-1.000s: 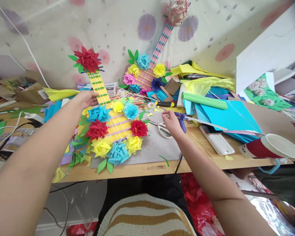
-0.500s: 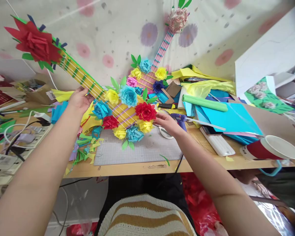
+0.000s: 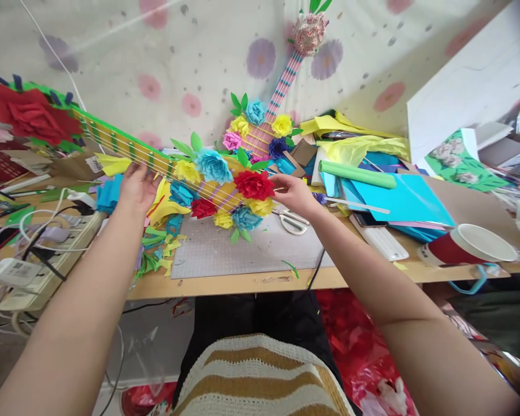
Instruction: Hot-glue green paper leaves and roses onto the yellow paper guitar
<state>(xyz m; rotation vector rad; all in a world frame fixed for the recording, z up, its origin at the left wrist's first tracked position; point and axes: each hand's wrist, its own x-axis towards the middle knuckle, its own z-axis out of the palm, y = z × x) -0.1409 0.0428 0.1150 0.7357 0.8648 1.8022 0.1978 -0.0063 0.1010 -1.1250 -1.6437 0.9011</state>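
A yellow craft guitar [image 3: 149,157] with white strings, a green edge and paper flowers is held tilted above the grey cutting mat [image 3: 216,249]. My left hand [image 3: 137,188] has its fingers curled under the neck. My right hand [image 3: 293,195] grips the body's right edge beside a red paper flower [image 3: 254,185]; its fingertips are partly hidden. A large red flower [image 3: 32,117] covers the guitar's head at far left. White-handled scissors [image 3: 293,223] lie on the mat below my right hand.
Behind, a pink flowered guitar [image 3: 281,86] leans on the curtain. Blue paper sheets [image 3: 411,199], a green roll [image 3: 357,174] and a paper cup [image 3: 468,245] are at right. A power strip [image 3: 75,248] with cables and paper scraps [image 3: 156,245] lie at left.
The yellow guitar has turned, its head swinging down and left, so the neck is nearer level. Both hands moved with it. More of the scissors now shows.
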